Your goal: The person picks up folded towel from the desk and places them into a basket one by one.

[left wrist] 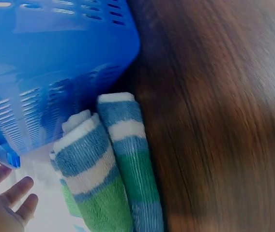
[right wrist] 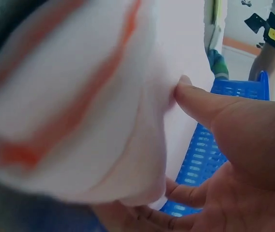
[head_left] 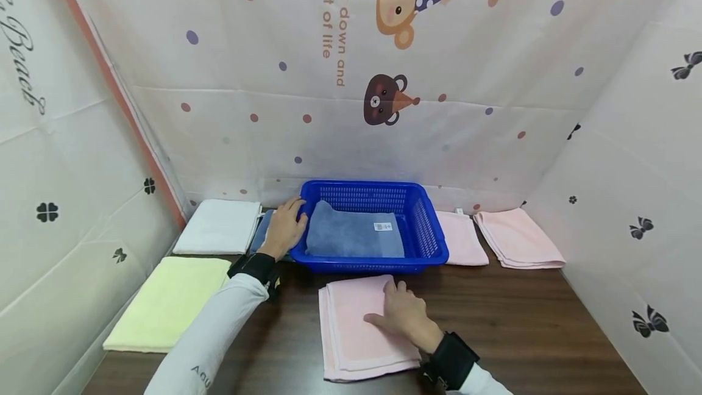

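In the head view, the left hand (head_left: 285,227) is resting at the left rim of the blue basket (head_left: 359,264), its fingers reaching over the edge. Inside, a blue-grey towel (head_left: 351,233) is lying with its white label (head_left: 382,226) facing up. The right hand (head_left: 406,313) is gripping the right edge of a folded pink towel (head_left: 356,340), which is lying just in front of the basket on the wooden table (head_left: 504,316). A white towel (head_left: 219,227) and a yellow towel (head_left: 170,303) are lying to the left, and two more pink towels (head_left: 518,239) to the right.

In the left wrist view, three fingers are showing beside the basket's corner, slightly bent and apart (whether the thumb is pinching the rim, I cannot tell). Two striped folds of cloth (left wrist: 113,164), blue, white and green, are lying beside the basket wall.

In the right wrist view, the thumb is pressing on the pink towel's upper face while the fingers are curling beneath its edge. Blurred orange stripes (right wrist: 79,111) are showing on pale cloth close to the camera.
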### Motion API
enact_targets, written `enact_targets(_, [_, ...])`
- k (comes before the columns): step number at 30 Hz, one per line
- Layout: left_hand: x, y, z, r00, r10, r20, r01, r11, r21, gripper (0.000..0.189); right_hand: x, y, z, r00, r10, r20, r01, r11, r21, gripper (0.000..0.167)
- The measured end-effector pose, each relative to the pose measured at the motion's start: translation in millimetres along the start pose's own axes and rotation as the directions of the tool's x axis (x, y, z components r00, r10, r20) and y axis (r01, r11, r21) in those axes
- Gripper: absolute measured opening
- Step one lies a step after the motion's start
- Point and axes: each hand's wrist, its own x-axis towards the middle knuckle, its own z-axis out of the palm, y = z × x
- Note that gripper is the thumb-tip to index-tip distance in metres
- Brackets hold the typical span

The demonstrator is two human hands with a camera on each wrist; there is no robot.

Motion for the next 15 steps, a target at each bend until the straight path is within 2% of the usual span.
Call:
enact_targets(3, [-2.1, 0.1, -2.6, 1.000, 0.006, 0.005, -0.006, 1.000, -0.002, 0.041, -2.5, 5.0, -0.1, 1.000, -0.021, 0.013, 0.020, 0.997, 0.074, 0.069])
enact_targets(5, [-1.9, -0.5, -3.3, 0.999, 0.039, -0.001, -0.039, 0.999, 0.003, 0.039, -4.9, 11.5, -2.3, 0.998, -0.051, 0.025, 0.047, 0.987, 0.156, 0.053])
enact_targets(7, [-1.2, -2.2, -4.5, 0.996, 0.087, -0.035, -0.087, 0.996, -0.011, 0.038, -8.5, 18.3, -6.0, 0.996, -0.089, 0.032, 0.079, 0.967, 0.244, 0.043])
enact_targets(10, [-5.2, -0.6, -17.4, 0.992, 0.114, -0.062, -0.121, 0.985, -0.121, 0.039, -15.3, 29.1, -12.5, 0.991, -0.127, 0.041, 0.105, 0.931, 0.350, 0.042])
enact_targets(12, [-15.4, 1.4, -30.6, 0.991, 0.117, -0.071, -0.130, 0.968, -0.214, 0.035, -22.4, 37.4, -16.0, 0.991, -0.108, 0.079, 0.066, 0.909, 0.411, 0.047])
enact_targets(15, [-49.0, 2.0, -64.0, 0.998, 0.061, -0.003, -0.058, 0.940, -0.335, 0.026, -28.2, 49.3, -18.8, 0.982, -0.092, 0.164, -0.001, 0.870, 0.492, 0.052])
